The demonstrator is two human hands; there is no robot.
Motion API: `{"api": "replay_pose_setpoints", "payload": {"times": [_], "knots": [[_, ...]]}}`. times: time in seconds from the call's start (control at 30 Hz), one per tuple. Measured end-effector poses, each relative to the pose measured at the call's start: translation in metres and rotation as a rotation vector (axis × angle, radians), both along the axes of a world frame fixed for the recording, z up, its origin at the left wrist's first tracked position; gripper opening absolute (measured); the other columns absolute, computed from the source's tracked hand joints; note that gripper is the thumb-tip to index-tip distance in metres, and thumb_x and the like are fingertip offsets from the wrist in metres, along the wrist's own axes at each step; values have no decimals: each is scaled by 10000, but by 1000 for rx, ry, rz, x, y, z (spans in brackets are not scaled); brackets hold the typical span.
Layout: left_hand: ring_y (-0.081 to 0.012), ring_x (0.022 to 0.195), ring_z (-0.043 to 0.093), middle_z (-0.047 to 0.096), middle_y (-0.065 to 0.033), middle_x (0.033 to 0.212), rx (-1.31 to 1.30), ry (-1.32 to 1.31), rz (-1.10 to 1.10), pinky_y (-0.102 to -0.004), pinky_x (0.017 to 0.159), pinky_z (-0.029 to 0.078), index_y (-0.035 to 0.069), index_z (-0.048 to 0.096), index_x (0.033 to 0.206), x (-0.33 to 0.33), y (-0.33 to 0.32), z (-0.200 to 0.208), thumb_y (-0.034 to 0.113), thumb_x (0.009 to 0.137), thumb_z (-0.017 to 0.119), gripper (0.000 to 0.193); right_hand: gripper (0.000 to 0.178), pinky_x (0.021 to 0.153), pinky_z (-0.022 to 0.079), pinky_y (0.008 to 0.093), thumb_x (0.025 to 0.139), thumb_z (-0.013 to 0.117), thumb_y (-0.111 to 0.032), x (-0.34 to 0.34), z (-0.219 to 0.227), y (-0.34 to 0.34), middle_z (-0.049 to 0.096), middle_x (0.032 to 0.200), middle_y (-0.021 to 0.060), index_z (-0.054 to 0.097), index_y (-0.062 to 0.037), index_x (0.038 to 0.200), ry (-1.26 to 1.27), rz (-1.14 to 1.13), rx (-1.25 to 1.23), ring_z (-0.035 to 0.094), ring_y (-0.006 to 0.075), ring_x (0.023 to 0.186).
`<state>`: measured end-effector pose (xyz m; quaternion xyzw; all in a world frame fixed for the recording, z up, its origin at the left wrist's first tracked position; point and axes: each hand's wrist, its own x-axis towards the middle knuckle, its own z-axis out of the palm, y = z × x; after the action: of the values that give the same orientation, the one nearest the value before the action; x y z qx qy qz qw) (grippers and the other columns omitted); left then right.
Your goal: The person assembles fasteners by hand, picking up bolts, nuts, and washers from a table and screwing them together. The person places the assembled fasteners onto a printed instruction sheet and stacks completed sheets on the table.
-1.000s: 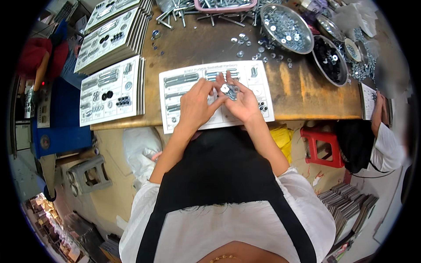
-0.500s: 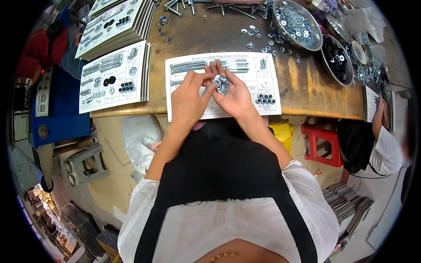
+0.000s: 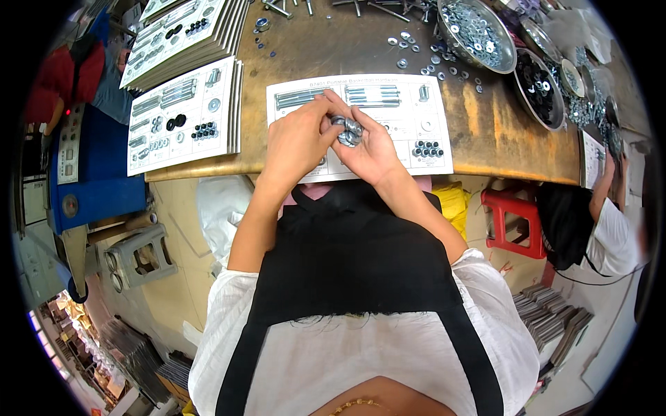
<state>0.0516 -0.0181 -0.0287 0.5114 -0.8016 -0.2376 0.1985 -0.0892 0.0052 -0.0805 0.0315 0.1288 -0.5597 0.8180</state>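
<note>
Several shiny metal washers [image 3: 349,132] lie in the cupped palm of my right hand [image 3: 373,156], whose fingers curl up around them. My left hand [image 3: 295,144] is closed against the same pile, with thumb and fingertips on the washers at its left side. Just what the left fingertips pinch is partly hidden. Both hands are over a white card [image 3: 436,111] with pictures of bolts, washers and black nuts. The card lies at the table's front edge, its lower left part covered by my left hand and forearm.
Stacks of similar cards [image 3: 182,118] stand at the left. Loose washers [image 3: 402,63] and bolts lie farther back on the worn table [image 3: 506,149]. Metal bowls hold washers [image 3: 475,38] and black parts [image 3: 538,87]. A red stool [image 3: 515,222] and another person [image 3: 610,229] are at the right.
The view has shifted slightly, so the table and card sit differently in it. My left fingers have curled in closer over the washers; the right palm still holds them.
</note>
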Motion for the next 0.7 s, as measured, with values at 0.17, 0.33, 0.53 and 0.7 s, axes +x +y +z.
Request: {"api": "replay_pose_setpoints", "payload": {"times": [0.17,0.33,0.53,0.7], "knots": [[-271,714,643,625,-46,800,-30,125,98,-396,607,487,96,639,973,-15,6,-9,235,800,721,236,458,1123,326,359,1033,351,-191,-2,4,-6,402,1481,147,383,2,1448,18,-85,22,372,261,1359],[-271,732,651,622,-62,986,-3,-25,-37,-384,615,505,88,636,1102,0,11,-12,290,738,779,440,450,1141,313,365,1035,348,-186,-4,-7,-7,417,1476,138,382,0,1443,-45,-57,24,361,247,1392],[-239,723,653,604,-40,900,-263,-38,-7,-367,583,499,120,642,1070,-2,16,-21,286,774,751,356,463,1160,288,405,1046,330,-217,0,-5,-5,408,1476,145,351,-4,1457,-84,-54,0,342,253,1397],[-245,685,651,601,-40,903,-351,-115,-1,-357,560,499,130,622,1107,-7,15,-20,248,798,718,344,463,1157,285,391,1032,378,-203,0,-8,-8,397,1481,140,371,-8,1452,-80,-50,-32,340,249,1394]]}}
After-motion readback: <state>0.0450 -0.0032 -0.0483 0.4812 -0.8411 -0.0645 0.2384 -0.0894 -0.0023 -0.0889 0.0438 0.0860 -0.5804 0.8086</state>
